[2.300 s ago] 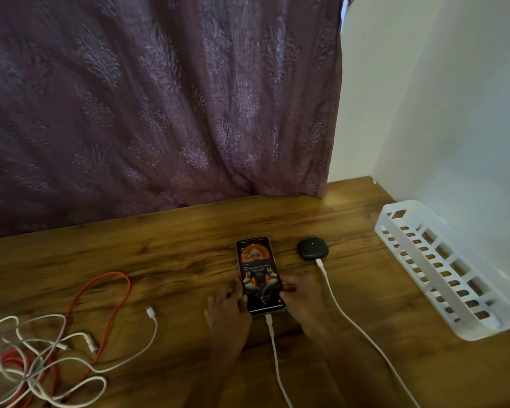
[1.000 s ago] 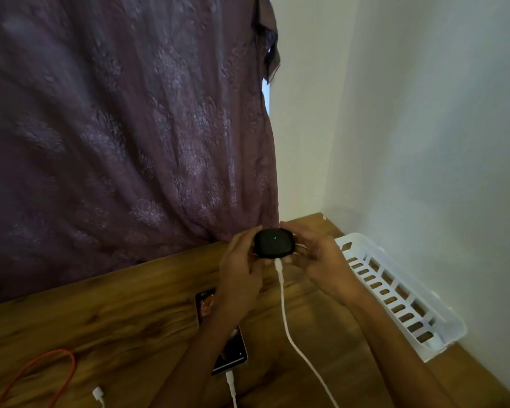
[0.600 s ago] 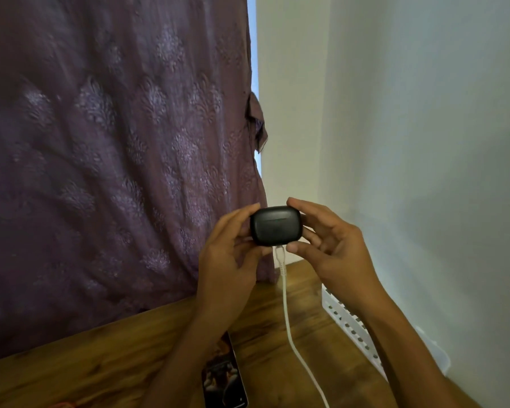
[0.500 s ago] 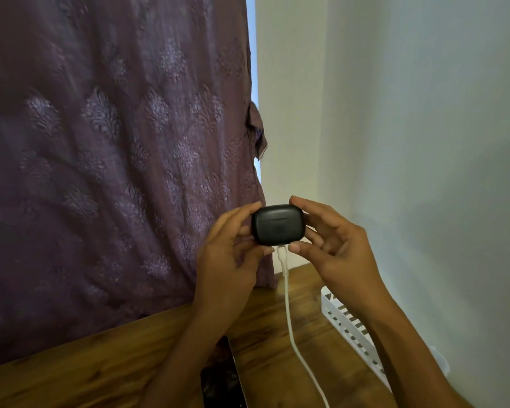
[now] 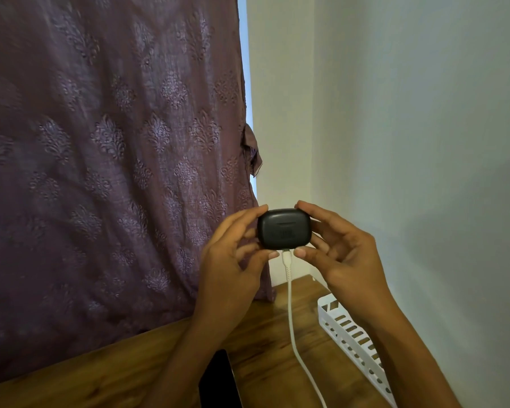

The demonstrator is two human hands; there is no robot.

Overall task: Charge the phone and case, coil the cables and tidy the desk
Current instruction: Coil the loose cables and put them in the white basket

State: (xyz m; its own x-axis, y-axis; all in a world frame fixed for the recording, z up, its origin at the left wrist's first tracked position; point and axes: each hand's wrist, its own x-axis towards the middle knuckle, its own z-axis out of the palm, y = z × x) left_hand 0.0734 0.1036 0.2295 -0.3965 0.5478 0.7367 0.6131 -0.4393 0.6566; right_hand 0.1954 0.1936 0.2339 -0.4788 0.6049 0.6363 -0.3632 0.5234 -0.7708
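Both hands hold a small black earbud case up in the air, well above the wooden desk and in front of the right edge of the purple patterned curtain. The left hand pinches the case's left end between forefinger on top and thumb beneath; the right hand pinches the right end the same way, its other fingers loosely curled behind. The case lies with its long axis running left to right, a broad face turned toward the camera, what seems to be the lid seam near its top. Its port points straight down, where a white cable is plugged in and hangs toward the near edge of the desk. A dark phone lies flat on the desk below the left forearm, partly hidden. A white slotted basket sits against the right wall.
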